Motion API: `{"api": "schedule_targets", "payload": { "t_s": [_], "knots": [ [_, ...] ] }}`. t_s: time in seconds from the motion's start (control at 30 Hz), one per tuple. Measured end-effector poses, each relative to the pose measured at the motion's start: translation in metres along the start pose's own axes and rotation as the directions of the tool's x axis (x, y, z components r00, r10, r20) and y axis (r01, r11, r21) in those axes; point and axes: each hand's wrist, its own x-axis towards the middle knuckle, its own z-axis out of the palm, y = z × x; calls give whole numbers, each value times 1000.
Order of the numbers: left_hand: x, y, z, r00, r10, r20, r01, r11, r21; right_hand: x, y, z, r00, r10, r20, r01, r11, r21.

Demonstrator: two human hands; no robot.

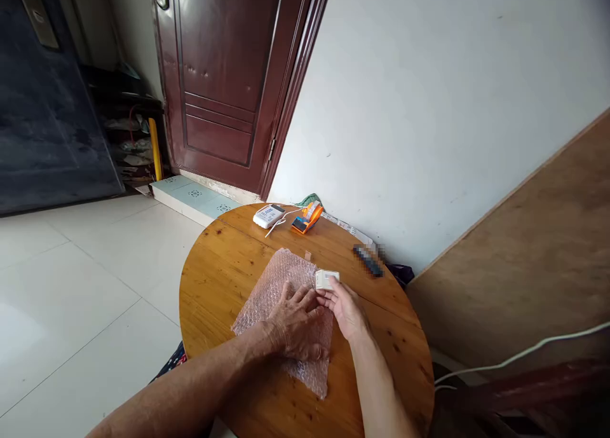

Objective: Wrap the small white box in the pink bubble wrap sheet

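A sheet of pinkish bubble wrap (271,285) lies flat on the round wooden table (214,279). My left hand (295,323) rests on the wrap, palm down, fingers spread toward its right edge. My right hand (345,307) pinches a small white box (326,279) at the wrap's upper right edge, touching the wrap. The fingertips of both hands nearly meet beside the box.
At the table's far edge sit a white device with a white cable (267,216), an orange and black object (307,219) and a dark flat object (368,260). A wooden board (524,260) leans on the wall at right. A brown door (229,75) stands behind.
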Motion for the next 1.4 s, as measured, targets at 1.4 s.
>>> {"api": "schedule_targets", "payload": {
  "t_s": [1.4],
  "knots": [
    [-72,-38,-17,949,-274,-156,264,961,-83,-35,6,15,820,-267,506,572,390,-721]
  ]
}}
